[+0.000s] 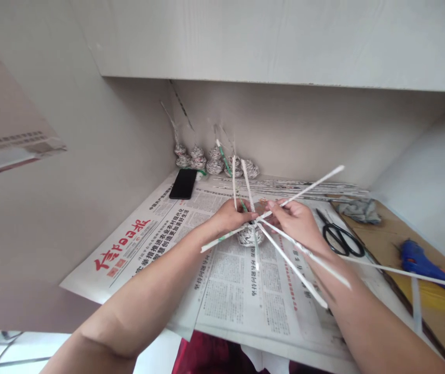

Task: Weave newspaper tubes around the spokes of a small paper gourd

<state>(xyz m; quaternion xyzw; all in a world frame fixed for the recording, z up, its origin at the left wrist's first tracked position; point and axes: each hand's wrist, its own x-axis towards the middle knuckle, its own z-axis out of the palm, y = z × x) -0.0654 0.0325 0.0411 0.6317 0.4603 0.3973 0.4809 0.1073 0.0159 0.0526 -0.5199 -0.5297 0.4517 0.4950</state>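
Observation:
Between my hands sits a small round woven paper piece (250, 236), with several white rolled-paper strips fanning out from its top. My left hand (233, 215) closes on the left side of the weave, fingers around its upper edge, partly hidden. Thumb and fingers of my right hand (290, 215) pinch one rolled-paper strip (318, 183) close to the weave; its free end points up and right. Other strips (294, 269) reach toward me and to the right, passing over my right forearm. Newspaper (241, 296) lies beneath the piece.
Several woven paper gourd shapes (214, 162) stand along the back wall. A black phone (183, 184) lies at left. Rolled-paper sticks (296, 187) are bundled behind my hands. On the right are black scissors (341, 239), a grey cloth (360, 210) and a blue glue gun (420, 265) on cardboard.

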